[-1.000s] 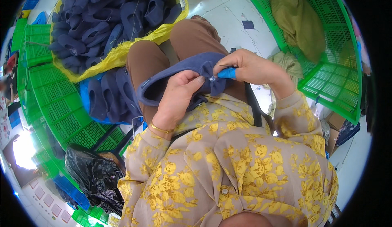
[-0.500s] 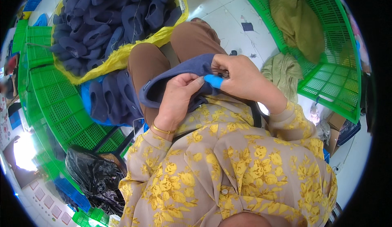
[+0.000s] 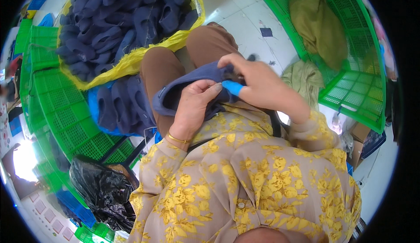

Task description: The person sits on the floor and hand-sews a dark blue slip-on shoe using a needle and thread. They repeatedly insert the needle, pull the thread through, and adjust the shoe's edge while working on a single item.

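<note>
Head view: both hands, left (image 3: pixel 192 107) and right (image 3: pixel 258 83), pinch one navy piece (image 3: pixel 183 88) on the lap. Many like pieces fill the yellow sack (image 3: pixel 127 64); fewer lie in the green crate (image 3: pixel 65 112), so much seems left.

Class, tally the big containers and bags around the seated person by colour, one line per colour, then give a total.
Green crates: 2, left crate and right crate
Yellow sacks: 1, sack of navy pieces
Black bags: 1, bag
Total: 4
</note>
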The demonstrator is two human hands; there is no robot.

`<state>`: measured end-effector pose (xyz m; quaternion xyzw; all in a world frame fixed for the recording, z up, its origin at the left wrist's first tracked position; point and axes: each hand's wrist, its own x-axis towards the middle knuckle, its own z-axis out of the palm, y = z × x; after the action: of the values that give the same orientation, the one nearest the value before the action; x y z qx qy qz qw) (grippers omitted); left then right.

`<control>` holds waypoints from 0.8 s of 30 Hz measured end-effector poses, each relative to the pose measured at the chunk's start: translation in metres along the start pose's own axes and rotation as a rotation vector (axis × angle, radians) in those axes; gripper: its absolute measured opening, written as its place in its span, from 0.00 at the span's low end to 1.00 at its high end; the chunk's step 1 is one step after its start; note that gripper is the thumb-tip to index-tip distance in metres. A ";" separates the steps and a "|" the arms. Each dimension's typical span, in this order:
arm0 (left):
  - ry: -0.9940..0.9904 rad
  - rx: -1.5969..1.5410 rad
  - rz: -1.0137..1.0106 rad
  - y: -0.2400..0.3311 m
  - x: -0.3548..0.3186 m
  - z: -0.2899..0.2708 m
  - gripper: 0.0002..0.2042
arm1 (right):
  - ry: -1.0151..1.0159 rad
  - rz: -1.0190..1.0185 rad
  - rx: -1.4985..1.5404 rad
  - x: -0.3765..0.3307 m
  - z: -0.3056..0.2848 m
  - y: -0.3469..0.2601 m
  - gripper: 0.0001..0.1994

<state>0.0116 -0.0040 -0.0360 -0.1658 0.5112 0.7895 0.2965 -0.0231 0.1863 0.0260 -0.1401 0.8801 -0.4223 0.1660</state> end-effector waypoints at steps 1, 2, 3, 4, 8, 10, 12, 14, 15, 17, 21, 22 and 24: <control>-0.001 0.006 0.005 0.000 0.000 -0.001 0.03 | -0.002 -0.022 -0.065 0.000 -0.007 -0.005 0.14; -0.007 0.002 0.007 -0.001 0.001 -0.002 0.03 | 0.044 -0.136 -0.110 0.000 -0.007 -0.006 0.13; -0.014 -0.002 0.009 -0.004 0.002 -0.003 0.03 | 0.091 -0.250 -0.154 0.001 -0.006 -0.006 0.11; -0.020 -0.005 0.011 -0.005 0.003 -0.004 0.04 | 0.137 -0.365 -0.197 0.002 -0.004 -0.007 0.10; -0.013 -0.081 0.025 -0.001 0.000 0.002 0.05 | -0.102 -0.432 -0.509 0.008 0.005 -0.015 0.09; -0.007 -0.078 0.037 -0.001 -0.002 0.001 0.05 | -0.099 -0.485 -0.491 0.009 0.003 -0.016 0.08; -0.008 -0.002 0.061 -0.005 0.000 0.000 0.06 | -0.138 -0.500 -0.578 0.010 -0.001 -0.015 0.09; -0.027 0.022 0.147 -0.010 -0.001 -0.003 0.06 | -0.074 -0.599 -0.529 0.009 0.008 -0.015 0.12; -0.044 0.007 0.221 -0.013 -0.003 -0.004 0.06 | -0.042 -0.647 -0.507 0.010 0.012 -0.016 0.13; -0.025 0.026 0.262 -0.012 -0.008 -0.001 0.05 | 0.136 -0.640 -0.190 0.015 0.021 -0.029 0.14; -0.010 0.171 0.115 0.009 -0.005 0.006 0.05 | 0.072 -0.347 0.620 0.024 0.012 -0.042 0.06; -0.015 0.208 0.116 0.010 -0.007 0.007 0.05 | -0.042 -0.186 0.845 0.023 0.006 -0.044 0.05; -0.022 0.259 0.122 0.023 -0.015 0.018 0.06 | -0.051 -0.199 0.761 0.024 0.001 -0.046 0.03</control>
<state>0.0095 0.0007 -0.0039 -0.0862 0.6149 0.7351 0.2724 -0.0392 0.1486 0.0576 -0.1635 0.6384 -0.7287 0.1860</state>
